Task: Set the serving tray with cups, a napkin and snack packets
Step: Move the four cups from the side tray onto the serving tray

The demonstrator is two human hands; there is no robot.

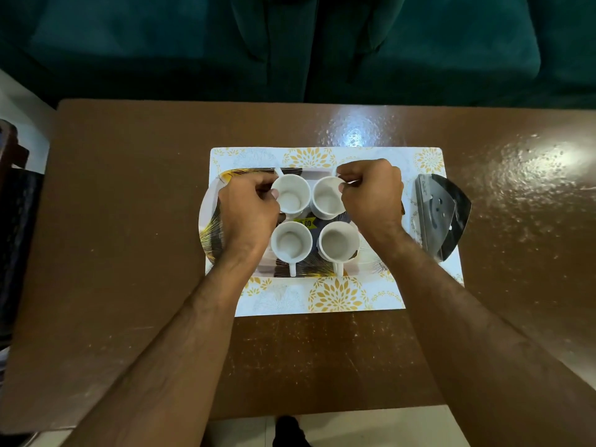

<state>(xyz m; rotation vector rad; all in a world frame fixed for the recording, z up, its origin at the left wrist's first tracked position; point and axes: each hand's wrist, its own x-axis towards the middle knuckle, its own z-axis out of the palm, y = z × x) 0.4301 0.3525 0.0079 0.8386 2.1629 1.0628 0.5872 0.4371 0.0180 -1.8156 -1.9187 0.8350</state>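
Note:
Several white cups stand upright on a dark oval serving tray (209, 240) with a gold leaf pattern. My left hand (248, 211) grips the rim of the far left cup (292, 198). My right hand (371, 191) pinches the rim of the far right cup (325, 200). The near left cup (290, 243) and near right cup (338, 243) stand free with their handles pointing toward me. A silver snack packet (442, 214) lies to the right of the tray. The tray rests on a white placemat (322, 296) with gold flowers.
The brown glossy table (129, 237) carries the placemat. A dark green sofa (290, 43) stands behind the far edge. A dark object (16, 237) stands off the left edge. Pale floor (371, 427) shows below the near edge.

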